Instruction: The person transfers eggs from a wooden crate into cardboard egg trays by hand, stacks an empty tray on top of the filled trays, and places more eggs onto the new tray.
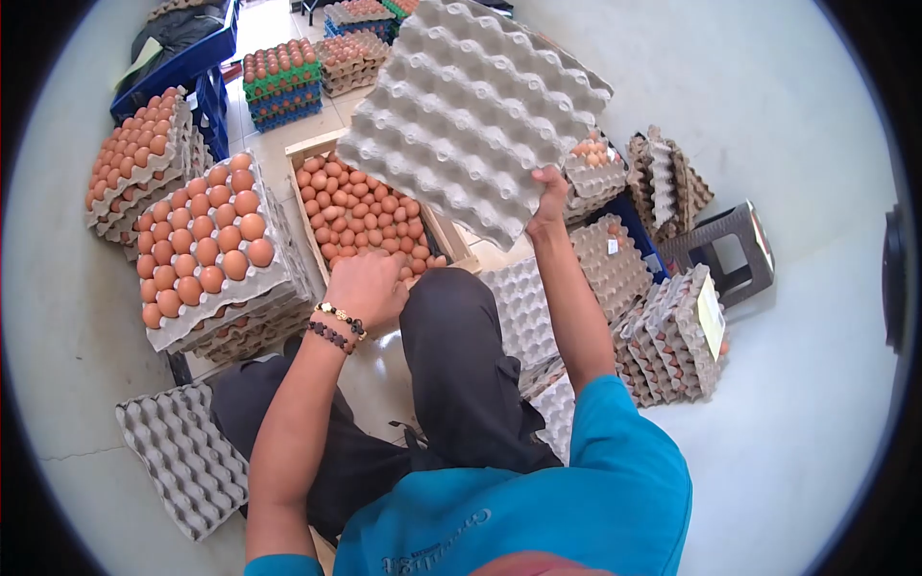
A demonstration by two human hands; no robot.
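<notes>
My right hand (547, 204) grips the lower right edge of a grey cardboard egg tray (471, 110), raised and tilted, with no eggs on the face that shows. Beneath and left of that tray, a wooden crate (440, 226) holds many loose brown eggs (360, 211). My left hand (370, 285) is over the crate's near edge, by the eggs; its fingers are bent downward and their tips are partly hidden, so what they hold cannot be made out. Left of the crate, brown eggs (202, 240) fill the top tray of a stack (274, 278).
Another egg stack (139, 154) stands at the far left, and green and blue trays (281, 86) hold eggs at the back. A grey tray (187, 461) lies at lower left. Tray stacks (667, 346) and a dark plastic stool (735, 252) are at the right.
</notes>
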